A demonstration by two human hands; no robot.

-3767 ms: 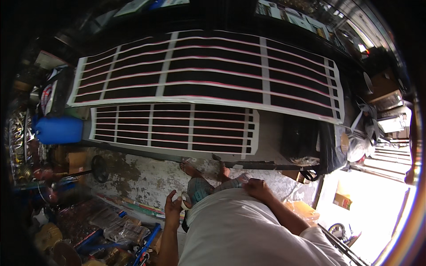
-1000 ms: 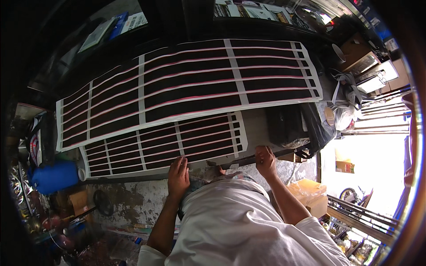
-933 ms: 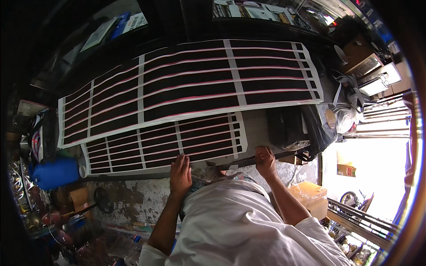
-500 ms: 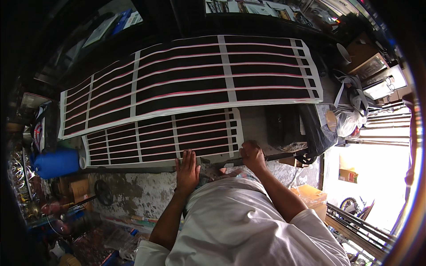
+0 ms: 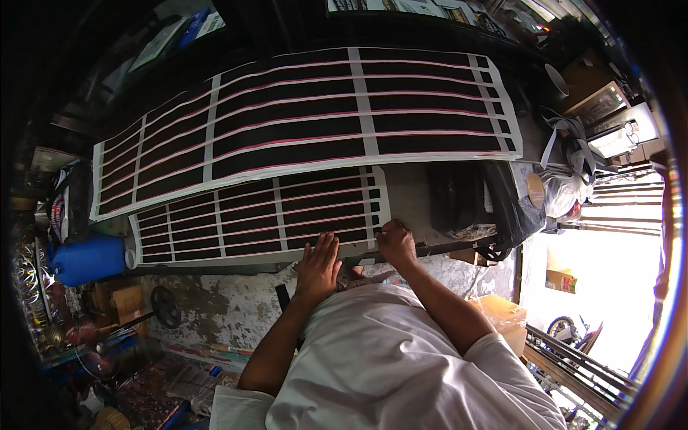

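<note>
**A:** What are the hands doing here?

**B:** Left hand (image 5: 317,266) lies flat, fingers spread, grip released, pressing the near edge of the smaller striped sheet (image 5: 258,218). Right hand (image 5: 396,244) is curled at that sheet's right corner; can't tell if it's pinching the edge or just pushing on it. The sheet sits at the front of the surface (image 5: 412,197), its far edge tucked just under the bigger striped sheet (image 5: 301,122).

**A:** Tips?

**B:** I'd keep the flat palm down as an anchor and work the corner slowly so the white strips don't crease.

**A:** And the room?

**B:** Cluttered workshop. Black bag (image 5: 466,201) right beside the sheet, blue drum (image 5: 89,259) off to the left, bright doorway (image 5: 588,265) on the right.
</note>
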